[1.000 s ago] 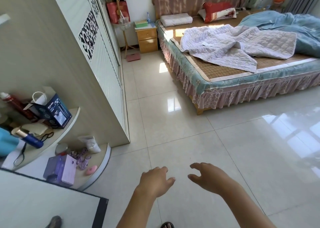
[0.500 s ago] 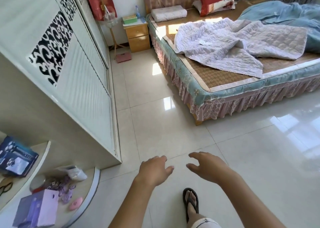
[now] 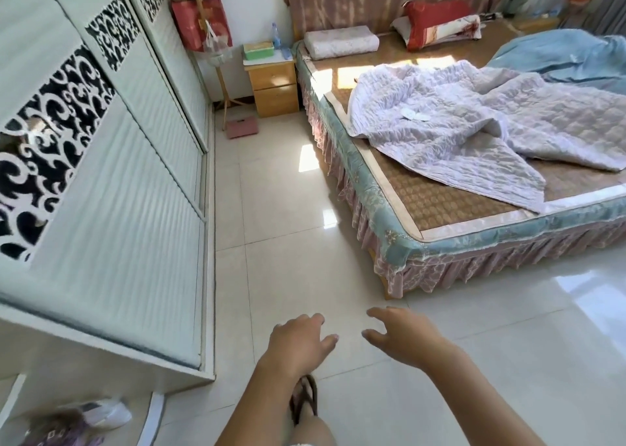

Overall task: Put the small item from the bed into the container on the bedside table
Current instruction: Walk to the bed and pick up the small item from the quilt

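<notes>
Left hand [image 3: 298, 340] and right hand [image 3: 403, 337]: each grip loosely spread, empty (over bare floor [image 3: 288, 242]). Small white item [image 3: 415, 115] on lilac quilt [image 3: 474, 134]; green container [image 3: 258, 51] on bedside tabletop [image 3: 271, 63], well apart.

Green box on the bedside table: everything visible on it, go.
The green rectangular box sits flat at the back of the small wooden two-drawer bedside table, against the white wall. Its body is mint green with a paler, tan-looking top; material unclear, and whether it is open cannot be told. A clear plastic bottle stands right beside it. Neither hand is near it.
</notes>
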Available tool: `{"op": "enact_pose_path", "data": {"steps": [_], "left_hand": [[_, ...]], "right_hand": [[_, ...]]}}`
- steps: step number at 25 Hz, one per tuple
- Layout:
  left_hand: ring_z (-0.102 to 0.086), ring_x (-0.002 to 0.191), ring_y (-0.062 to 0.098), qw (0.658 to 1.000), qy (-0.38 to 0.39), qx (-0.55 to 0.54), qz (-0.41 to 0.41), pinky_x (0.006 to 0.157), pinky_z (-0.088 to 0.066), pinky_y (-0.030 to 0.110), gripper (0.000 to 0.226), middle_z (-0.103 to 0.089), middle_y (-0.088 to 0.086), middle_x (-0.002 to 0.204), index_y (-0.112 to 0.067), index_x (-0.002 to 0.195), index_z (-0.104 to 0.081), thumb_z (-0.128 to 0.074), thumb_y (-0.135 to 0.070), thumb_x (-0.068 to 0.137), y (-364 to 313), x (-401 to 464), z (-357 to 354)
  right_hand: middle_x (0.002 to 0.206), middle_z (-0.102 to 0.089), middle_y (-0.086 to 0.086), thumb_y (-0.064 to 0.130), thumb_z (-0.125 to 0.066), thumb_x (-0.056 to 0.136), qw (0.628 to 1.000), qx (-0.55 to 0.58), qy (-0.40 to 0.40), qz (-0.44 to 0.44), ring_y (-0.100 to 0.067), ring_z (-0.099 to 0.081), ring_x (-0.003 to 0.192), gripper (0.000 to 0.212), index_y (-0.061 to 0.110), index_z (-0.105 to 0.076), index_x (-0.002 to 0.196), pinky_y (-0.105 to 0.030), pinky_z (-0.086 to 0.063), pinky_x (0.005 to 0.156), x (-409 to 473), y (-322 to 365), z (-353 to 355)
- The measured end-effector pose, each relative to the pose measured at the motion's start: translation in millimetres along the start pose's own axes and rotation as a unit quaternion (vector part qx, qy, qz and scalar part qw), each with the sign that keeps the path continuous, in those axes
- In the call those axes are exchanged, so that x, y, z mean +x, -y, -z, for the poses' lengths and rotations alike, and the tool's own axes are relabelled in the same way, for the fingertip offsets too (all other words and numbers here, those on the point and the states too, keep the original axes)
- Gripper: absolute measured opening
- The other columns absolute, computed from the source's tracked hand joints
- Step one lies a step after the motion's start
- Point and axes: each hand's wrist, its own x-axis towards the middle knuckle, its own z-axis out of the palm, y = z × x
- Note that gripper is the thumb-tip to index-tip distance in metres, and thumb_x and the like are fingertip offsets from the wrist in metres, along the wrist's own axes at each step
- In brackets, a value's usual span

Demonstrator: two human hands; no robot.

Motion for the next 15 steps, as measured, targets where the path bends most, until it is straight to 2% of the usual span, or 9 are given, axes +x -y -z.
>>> {"op": "enact_pose_path", "data": {"steps": [5, 12, 15], "left_hand": [[-0.053, 0.117, 0.025, 1.000, 0.011, 0.010, -0.010, 0.095, -0.040, 0.037, 0.048, -0.056, 0.007, 0.130, -0.016, 0.129, -0.046, -0.037, -0.048, 0.094, 15, 113, 70], [-0.053, 0.118, 0.028, 0.997, 0.008, 0.059, -0.043, 0.095, -0.042, 0.039, 0.049, -0.056, 0.008, 0.132, -0.015, 0.129, -0.047, -0.038, -0.047, 0.094, 39, 276, 211], [-0.053, 0.120, 0.027, 0.995, 0.009, 0.081, -0.058, 0.096, -0.042, 0.038, 0.049, -0.056, 0.008, 0.133, -0.015, 0.129, -0.047, -0.039, -0.047, 0.093, 35, 336, 251]], "right_hand": [[0.136, -0.055, 0.000, 0.049, -0.045, 0.091, 1.000, -0.003, -0.005, -0.005, -0.021, -0.051, 0.124, 0.052, 0.026, -0.042, 0.137, -0.039, -0.044, 0.101, 116, 3, 52], [0.133, -0.057, -0.001, 0.048, -0.044, 0.092, 0.998, 0.019, -0.019, -0.052, -0.021, -0.053, 0.120, 0.049, 0.025, -0.044, 0.135, -0.036, -0.046, 0.097, 274, 17, 153], [0.131, -0.058, 0.002, 0.048, -0.044, 0.092, 0.996, 0.040, -0.030, -0.067, -0.021, -0.055, 0.118, 0.047, 0.026, -0.046, 0.133, -0.037, -0.047, 0.097, 325, 18, 191]]}}
